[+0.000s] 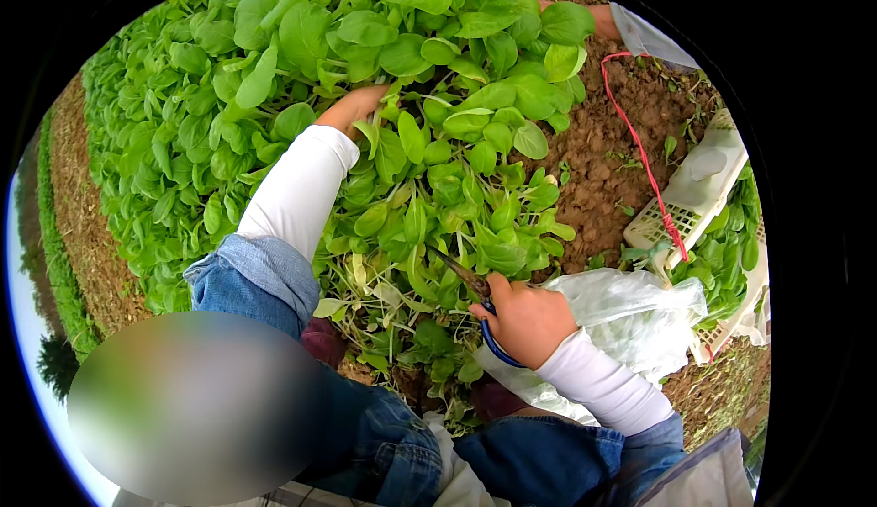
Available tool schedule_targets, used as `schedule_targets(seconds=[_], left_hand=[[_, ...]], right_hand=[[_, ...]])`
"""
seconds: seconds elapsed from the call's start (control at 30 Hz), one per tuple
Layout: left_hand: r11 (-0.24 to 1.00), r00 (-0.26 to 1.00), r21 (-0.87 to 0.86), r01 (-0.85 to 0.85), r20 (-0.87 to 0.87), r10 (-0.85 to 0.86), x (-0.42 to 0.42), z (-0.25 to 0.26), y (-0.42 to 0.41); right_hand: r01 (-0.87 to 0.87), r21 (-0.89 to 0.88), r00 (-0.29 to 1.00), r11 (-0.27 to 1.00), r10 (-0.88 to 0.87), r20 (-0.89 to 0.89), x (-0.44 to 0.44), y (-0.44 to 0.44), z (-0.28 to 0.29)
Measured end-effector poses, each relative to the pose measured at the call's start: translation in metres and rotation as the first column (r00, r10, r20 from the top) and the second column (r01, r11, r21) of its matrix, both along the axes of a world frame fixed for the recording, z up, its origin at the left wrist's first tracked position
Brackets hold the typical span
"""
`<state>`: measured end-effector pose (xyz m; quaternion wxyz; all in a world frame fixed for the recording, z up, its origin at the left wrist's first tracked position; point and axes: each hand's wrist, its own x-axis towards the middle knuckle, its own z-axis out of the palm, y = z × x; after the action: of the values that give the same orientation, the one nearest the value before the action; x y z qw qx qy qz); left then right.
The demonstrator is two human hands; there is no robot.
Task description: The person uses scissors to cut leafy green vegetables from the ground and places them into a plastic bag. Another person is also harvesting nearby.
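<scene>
Among the leafy green plants [411, 137] my left hand [353, 109] reaches in at the upper middle. Its fingers are hidden by the leaves, so what they touch does not show. My right hand [531, 318] is closed around the blue handle of a pair of scissors [473, 277]. The dark, soil-stained blades point up and left, their tip against the leaves. Around the tip lie green leaves with pale stems and some yellowed ones. A clear plastic bag [637, 315] is spread just right of my right hand.
At the right a white plastic crate [675, 199] holds leafy greens [719, 267], with a red cord [637, 137] running from it across brown soil [596, 164]. Another person's forearm [603, 22] and grey sleeve [647, 34] reach in at the top right. My knees are at the bottom.
</scene>
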<state>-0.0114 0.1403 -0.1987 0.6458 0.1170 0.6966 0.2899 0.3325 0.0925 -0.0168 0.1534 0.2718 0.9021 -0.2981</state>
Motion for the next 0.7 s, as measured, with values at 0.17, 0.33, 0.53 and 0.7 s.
schedule_targets(seconds=[0.17,0.33,0.53,0.7], left_hand=[[0.998,0.990,-0.007,-0.064,0.129,0.065,-0.013,0.008,-0.012],[0.997,0.998,-0.043,0.059,0.041,-0.057,0.021,0.064,-0.017],[0.986,0.988,0.162,0.033,0.144,-0.057,0.057,0.165,-0.110],[0.991,0.913,0.097,0.095,0.387,-0.125,0.091,0.181,-0.185]], right_hand=[[0.016,-0.063,0.999,0.998,-0.014,0.038,0.001,-0.004,0.005],[0.049,-0.095,0.997,0.994,-0.042,0.066,0.006,-0.005,0.012],[0.184,-0.303,0.981,0.935,-0.192,0.004,0.012,-0.004,0.012],[0.258,-0.787,0.949,0.561,-0.300,0.097,0.006,-0.030,0.008]])
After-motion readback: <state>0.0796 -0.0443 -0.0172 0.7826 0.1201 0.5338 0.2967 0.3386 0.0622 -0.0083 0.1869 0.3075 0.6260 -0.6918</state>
